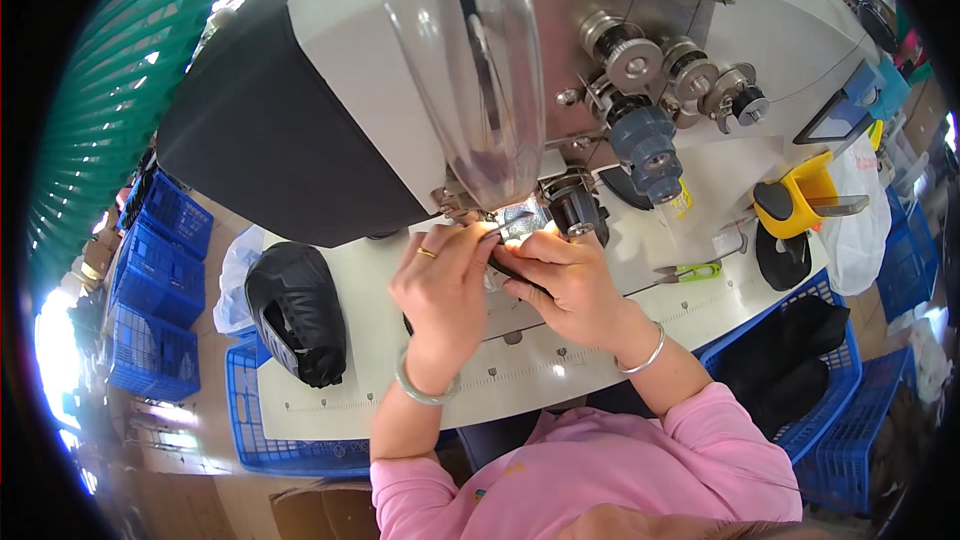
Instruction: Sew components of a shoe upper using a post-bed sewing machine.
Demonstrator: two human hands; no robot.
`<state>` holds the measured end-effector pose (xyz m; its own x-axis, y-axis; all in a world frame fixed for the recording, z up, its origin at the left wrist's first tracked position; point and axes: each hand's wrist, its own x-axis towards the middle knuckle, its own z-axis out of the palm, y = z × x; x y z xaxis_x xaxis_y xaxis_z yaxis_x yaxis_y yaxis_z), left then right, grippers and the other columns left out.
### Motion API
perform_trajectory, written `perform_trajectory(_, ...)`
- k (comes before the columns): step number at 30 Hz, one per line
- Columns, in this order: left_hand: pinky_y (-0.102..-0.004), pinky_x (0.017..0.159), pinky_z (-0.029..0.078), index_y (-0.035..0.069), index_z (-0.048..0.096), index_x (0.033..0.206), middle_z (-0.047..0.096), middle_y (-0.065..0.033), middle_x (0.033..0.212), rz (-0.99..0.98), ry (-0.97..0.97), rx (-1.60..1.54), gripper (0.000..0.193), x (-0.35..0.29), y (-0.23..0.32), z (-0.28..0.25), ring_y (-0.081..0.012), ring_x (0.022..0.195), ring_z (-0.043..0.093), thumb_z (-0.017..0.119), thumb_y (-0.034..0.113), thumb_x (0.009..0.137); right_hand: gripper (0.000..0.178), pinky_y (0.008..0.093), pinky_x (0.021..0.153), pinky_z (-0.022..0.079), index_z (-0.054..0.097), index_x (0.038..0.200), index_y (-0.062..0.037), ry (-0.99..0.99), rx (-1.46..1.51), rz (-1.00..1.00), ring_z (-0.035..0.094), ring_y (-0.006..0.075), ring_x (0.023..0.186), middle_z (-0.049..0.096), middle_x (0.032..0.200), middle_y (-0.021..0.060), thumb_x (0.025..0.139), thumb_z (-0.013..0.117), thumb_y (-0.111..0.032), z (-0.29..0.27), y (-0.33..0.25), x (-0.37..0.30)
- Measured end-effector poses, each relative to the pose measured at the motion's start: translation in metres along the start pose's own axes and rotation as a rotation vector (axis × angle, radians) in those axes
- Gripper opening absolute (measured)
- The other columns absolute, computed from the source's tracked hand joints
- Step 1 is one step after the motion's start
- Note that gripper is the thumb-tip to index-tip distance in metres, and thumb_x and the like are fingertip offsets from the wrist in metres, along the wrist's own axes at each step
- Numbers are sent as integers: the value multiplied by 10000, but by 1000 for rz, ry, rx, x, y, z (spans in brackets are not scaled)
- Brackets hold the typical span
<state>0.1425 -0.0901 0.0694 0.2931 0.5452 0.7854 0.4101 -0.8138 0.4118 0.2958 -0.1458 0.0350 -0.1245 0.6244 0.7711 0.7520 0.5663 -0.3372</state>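
Both my hands are close together under the head of a large sewing machine (400, 90), in its lit needle area. My left hand (445, 285) is closed in a pinch; a thin dark piece shows at its fingertips, too small to name. My right hand (565, 275) is closed on a dark piece of material (522, 275), its edge showing between thumb and fingers. Most of that piece is hidden by my hands. A black shoe (295, 310) lies on the white table (450, 380) to the left of my left hand.
Green-handled thread snips (690, 272) lie right of my hands. Farther right are a yellow holder (800, 195) and a black piece (783, 258). A blue basket (840, 380) with black material stands at the table's right edge; another blue basket (245, 420) is at lower left.
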Motion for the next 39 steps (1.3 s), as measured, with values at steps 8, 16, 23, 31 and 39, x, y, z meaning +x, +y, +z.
perform_trajectory(8, -327, 641, 553, 54, 709, 914, 669, -40, 915, 330, -109, 169, 296, -4, -8, -16, -246, 833, 649, 708, -5, 624, 316, 400, 826, 362, 705, 1018, -100, -81, -23, -36, 508, 216, 925, 571, 1021, -33, 708, 751, -139, -11, 4, -6)
perform_trajectory(16, -311, 610, 559, 70, 724, 908, 661, -16, 888, 415, -163, 208, 313, -3, -10, -21, -238, 855, 644, 686, 6, 603, 403, 443, 888, 407, 648, 1050, -71, -77, -64, -63, 531, 273, 1096, 580, 1103, 56, 656, 734, -79, -14, 3, -10)
perform_trajectory(23, -299, 602, 551, 74, 710, 896, 624, -13, 855, 418, -186, 233, 290, 3, -6, -19, -234, 837, 631, 693, 10, 614, 343, 432, 857, 425, 650, 1010, -50, 6, -101, -96, 540, 271, 1078, 585, 1067, 54, 672, 708, -68, -7, 4, -9)
perform_trajectory(31, -311, 654, 555, 69, 692, 936, 622, -22, 907, 438, -226, 237, 298, 7, -7, -22, -240, 860, 632, 678, 32, 640, 297, 429, 836, 423, 654, 976, -46, 7, -118, -97, 543, 279, 1019, 596, 1015, 60, 685, 708, -74, -8, 1, -8)
perform_trajectory(39, -319, 675, 553, 60, 679, 920, 617, -32, 906, 443, -278, 252, 293, 11, -5, -25, -237, 858, 626, 657, 27, 629, 299, 422, 815, 423, 648, 948, -37, 30, -130, -133, 548, 276, 1000, 600, 989, 60, 658, 710, -71, -9, 0, -4)
